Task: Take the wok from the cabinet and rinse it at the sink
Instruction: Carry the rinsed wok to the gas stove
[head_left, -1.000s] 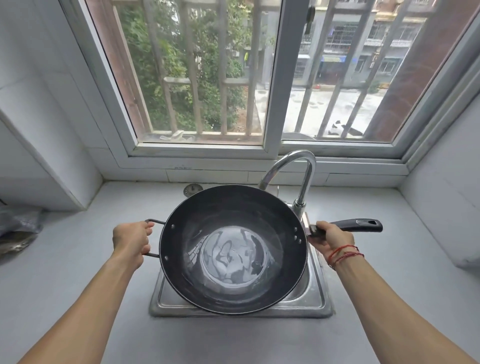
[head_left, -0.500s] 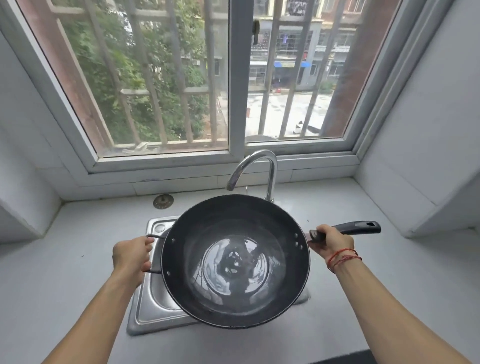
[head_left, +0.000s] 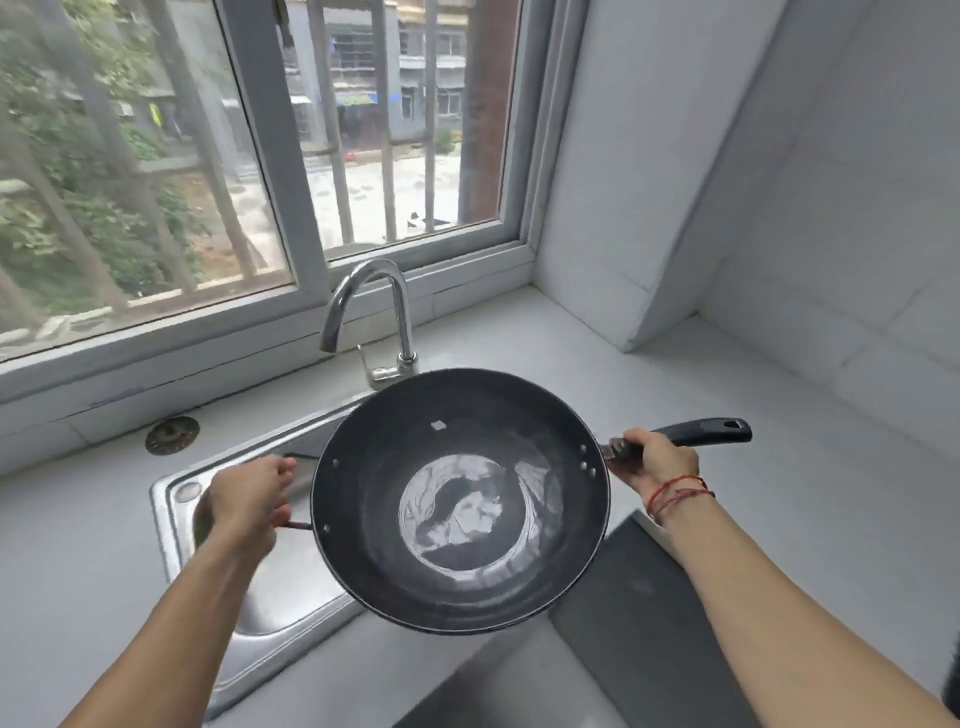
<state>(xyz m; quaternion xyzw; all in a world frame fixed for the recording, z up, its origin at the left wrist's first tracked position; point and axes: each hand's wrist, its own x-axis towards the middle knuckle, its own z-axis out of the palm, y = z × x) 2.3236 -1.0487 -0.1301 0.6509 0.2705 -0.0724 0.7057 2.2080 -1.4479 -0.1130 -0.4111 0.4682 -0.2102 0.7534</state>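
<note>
I hold a black wok (head_left: 395, 483) level in both hands, with a shallow pool of water shining in its bottom. My left hand (head_left: 249, 501) grips the small loop handle on its left side. My right hand (head_left: 652, 460) grips the long black handle near the rim; a red string is around that wrist. The wok hangs over the right edge of the steel sink (head_left: 171, 519) and partly over the counter. The curved chrome faucet (head_left: 366, 306) stands behind the wok, and no water is running from it.
A grey counter (head_left: 810, 467) runs along the barred window and meets a white tiled wall on the right. A dark flat surface (head_left: 634, 618) lies below the wok at the lower right. A round metal disc (head_left: 172, 435) lies behind the sink.
The wok has moved to the right, from above the sink basin to its right edge and the counter. My view has swung right with it. Both hands keep their grip.
</note>
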